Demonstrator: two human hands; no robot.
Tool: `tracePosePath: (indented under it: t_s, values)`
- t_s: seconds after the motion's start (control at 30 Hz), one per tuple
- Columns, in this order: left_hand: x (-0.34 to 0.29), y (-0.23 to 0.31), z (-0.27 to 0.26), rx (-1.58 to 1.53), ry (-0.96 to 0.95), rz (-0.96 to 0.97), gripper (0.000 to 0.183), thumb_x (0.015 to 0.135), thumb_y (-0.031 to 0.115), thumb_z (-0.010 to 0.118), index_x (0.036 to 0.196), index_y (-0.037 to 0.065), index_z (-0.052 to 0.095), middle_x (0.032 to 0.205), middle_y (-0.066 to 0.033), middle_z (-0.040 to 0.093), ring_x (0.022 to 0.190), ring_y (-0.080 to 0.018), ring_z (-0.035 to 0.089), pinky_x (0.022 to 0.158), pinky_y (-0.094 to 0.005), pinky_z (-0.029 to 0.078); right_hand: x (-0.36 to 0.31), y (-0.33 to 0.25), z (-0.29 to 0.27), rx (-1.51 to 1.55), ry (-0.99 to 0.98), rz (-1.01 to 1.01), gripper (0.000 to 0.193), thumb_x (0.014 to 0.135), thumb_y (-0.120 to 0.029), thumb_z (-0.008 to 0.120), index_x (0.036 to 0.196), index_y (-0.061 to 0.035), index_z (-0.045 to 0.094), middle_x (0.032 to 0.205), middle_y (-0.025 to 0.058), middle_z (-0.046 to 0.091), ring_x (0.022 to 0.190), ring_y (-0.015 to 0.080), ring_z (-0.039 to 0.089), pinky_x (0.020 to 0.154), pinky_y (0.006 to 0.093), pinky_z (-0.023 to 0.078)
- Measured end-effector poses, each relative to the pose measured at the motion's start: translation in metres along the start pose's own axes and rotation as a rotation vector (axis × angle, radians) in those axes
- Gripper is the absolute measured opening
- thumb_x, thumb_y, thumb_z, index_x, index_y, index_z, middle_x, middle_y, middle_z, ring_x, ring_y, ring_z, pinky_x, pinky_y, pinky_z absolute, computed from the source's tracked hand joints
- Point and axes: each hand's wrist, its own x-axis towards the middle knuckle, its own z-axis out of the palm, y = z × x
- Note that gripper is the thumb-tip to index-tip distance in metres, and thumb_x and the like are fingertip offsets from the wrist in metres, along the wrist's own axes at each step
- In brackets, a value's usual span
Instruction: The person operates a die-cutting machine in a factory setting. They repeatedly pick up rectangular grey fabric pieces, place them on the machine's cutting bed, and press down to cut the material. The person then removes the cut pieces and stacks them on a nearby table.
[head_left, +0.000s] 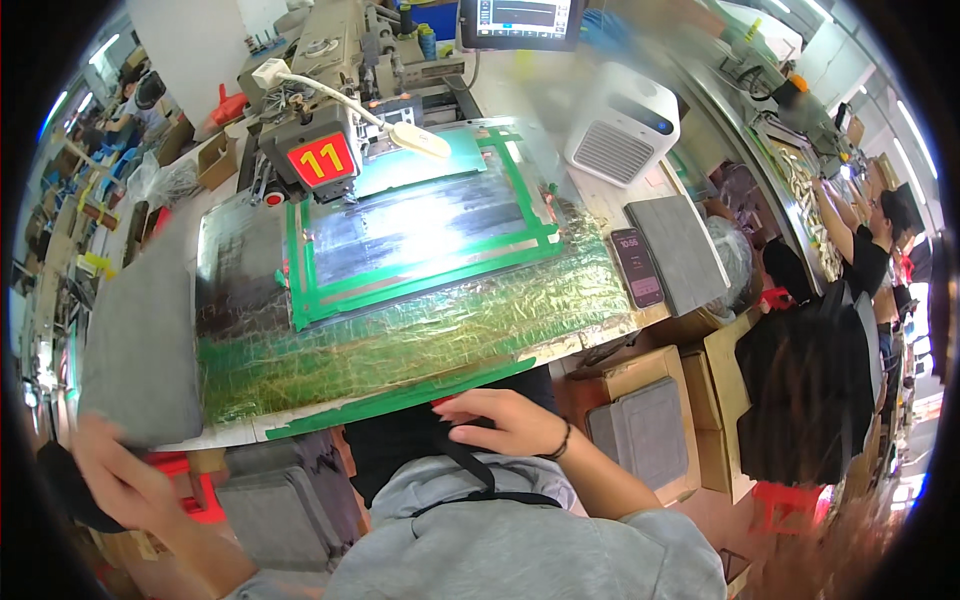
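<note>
At the lower left, my left hand (130,475) is smeared by motion beside the bottom corner of a grey fabric panel or stack of panels (145,340). Whether the fingers grip it, I cannot tell. My right hand (510,422), a dark band at its wrist, hovers in front of my body by the table's near edge. Its fingers are loosely bent, with a gap between thumb and forefinger, and a small red bit shows at the fingertip. Ahead lies a dark plate framed in green tape (420,235), under the lit head of a sewing machine (318,150).
Right of the plate stand a white fan-like box (625,125), a phone (637,268) and a grey panel (680,255). Below the table are a carton of grey panels (640,435) and more panels (275,515). Black fabric (805,390) drapes over a red stool (790,505). Other people work farther off.
</note>
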Motion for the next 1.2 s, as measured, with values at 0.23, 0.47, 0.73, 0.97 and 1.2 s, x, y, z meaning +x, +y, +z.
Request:
tracePosePath:
  t_s: [0.23,0.47,0.73,0.97,1.2]
  values:
    - [-0.045,0.197,0.080,-1.186,-0.800,-0.122,0.014,0.088,0.002,0.077,0.103,0.003,0.078,0.100,-0.0144,0.072,0.096,-0.0313,0.068,0.085,-0.0401,0.054,0.032,0.009,0.038,0.915,-0.073,0.069,0.065,0.103,-0.019,0.076,0.157,-0.0012,0.047,0.151,0.0109,0.058,0.135,0.0187,0.059,0.113,0.0357,0.050]
    - [-0.080,0.168,0.125,-0.653,-0.545,0.003,0.038,0.093,0.019,0.077,0.129,0.008,0.075,0.136,-0.0173,0.064,0.122,-0.0407,0.061,0.106,-0.0530,0.050,-0.019,0.029,-0.009,0.697,0.383,0.254,0.091,0.086,0.003,0.084,0.164,0.0004,0.036,0.150,0.0089,0.059,0.142,0.0201,0.050,0.121,0.0398,0.041]
    - [-0.093,0.115,0.124,-0.587,-0.883,-0.679,0.059,0.103,0.036,0.069,0.155,0.010,0.057,0.117,-0.0288,0.074,0.105,-0.0462,0.073,0.090,-0.0512,0.058,-0.022,0.004,-0.053,0.873,0.606,0.212,0.082,0.083,0.000,0.081,0.157,0.0034,0.044,0.142,0.0179,0.065,0.127,0.0308,0.066,0.110,0.0452,0.054]
    - [-0.088,0.132,0.215,-0.323,-0.818,-0.336,0.056,0.103,0.040,0.064,0.151,0.010,0.062,0.084,-0.0186,0.074,0.071,-0.0412,0.073,0.064,-0.0535,0.058,0.024,0.026,-0.096,0.419,0.839,0.127,0.055,0.094,0.008,0.072,0.147,0.0060,0.057,0.130,0.0101,0.072,0.116,0.0177,0.069,0.105,0.0320,0.052]
    - [-0.073,0.141,0.259,-0.228,-0.944,-0.325,0.053,0.104,0.037,0.058,0.150,0.012,0.064,0.078,-0.0177,0.072,0.067,-0.0387,0.073,0.062,-0.0524,0.060,0.054,0.031,-0.130,0.355,0.896,0.136,0.062,0.094,0.008,0.072,0.153,0.0083,0.053,0.129,0.0108,0.073,0.112,0.0171,0.070,0.100,0.0306,0.055]
